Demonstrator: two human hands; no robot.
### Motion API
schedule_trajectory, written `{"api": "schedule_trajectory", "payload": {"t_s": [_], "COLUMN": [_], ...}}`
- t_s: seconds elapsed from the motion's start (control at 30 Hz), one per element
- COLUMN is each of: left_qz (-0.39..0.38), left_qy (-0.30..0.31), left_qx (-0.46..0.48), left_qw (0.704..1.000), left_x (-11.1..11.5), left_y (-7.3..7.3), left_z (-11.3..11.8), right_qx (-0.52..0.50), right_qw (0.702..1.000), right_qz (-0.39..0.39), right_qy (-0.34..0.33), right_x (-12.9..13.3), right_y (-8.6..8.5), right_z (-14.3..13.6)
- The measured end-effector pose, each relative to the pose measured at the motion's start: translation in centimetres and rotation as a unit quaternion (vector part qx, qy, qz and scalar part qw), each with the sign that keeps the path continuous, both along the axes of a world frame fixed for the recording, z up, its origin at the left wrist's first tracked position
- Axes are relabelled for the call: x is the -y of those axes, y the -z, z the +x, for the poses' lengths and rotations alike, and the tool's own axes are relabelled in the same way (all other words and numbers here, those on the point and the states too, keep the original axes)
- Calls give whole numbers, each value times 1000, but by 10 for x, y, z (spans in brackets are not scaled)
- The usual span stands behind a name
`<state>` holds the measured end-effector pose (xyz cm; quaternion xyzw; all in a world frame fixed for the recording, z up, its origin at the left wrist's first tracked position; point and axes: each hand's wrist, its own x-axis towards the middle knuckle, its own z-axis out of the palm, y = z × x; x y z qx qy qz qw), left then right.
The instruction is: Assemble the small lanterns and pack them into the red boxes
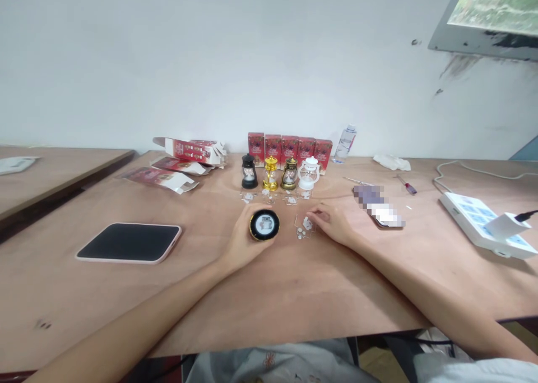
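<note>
My left hand [244,238] is wrapped around a small lantern with its round black base [264,238] turned toward me. A white disc with a printed picture sits in the middle of that base, and gold shows at its rim. To the right, my right hand [332,221] has its fingertips pinched at a small white part [307,224] on the table. Thin wire and other white bits lie beside it. Behind my hands stand a black lantern [249,175], a gold lantern [270,176], a bronze lantern [289,176] and a white lantern [309,176], upright in a row.
Several red boxes [273,146] stand behind the lanterns, beside a plastic bottle [347,144]. Opened red packaging [168,164] lies back left. A tablet-like device [129,243] is at left. Rightward are a phone [376,208], a screwdriver [407,187], tissue [390,162] and a power strip [474,220].
</note>
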<state>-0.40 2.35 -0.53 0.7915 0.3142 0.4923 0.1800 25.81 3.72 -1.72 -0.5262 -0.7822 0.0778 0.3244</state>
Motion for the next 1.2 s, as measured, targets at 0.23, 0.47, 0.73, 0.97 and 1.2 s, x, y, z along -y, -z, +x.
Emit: {"api": "schedule_trajectory", "payload": {"t_s": [0.23, 0.47, 0.73, 0.97, 1.2], "left_qz": [-3, 14, 25, 41, 71], "left_qy": [3, 1, 8, -65, -103], "left_qx": [-10, -33, -101, -184, -261], "left_qw": [1000, 999, 995, 980, 957], "left_x": [3, 4, 3, 6, 10], "left_y": [-5, -7, -5, 1, -1], "left_z": [1, 0, -3, -1, 5], "right_qx": [36, 29, -149, -451, -524], "right_qw": [985, 989, 979, 875, 823], "right_qz": [53, -29, -99, -162, -221], "right_qy": [-161, -140, -98, -69, -9], "right_x": [19, 16, 30, 59, 63], "right_y": [-3, -9, -14, -20, -22], "right_z": [-14, -10, -22, -66, -83]}}
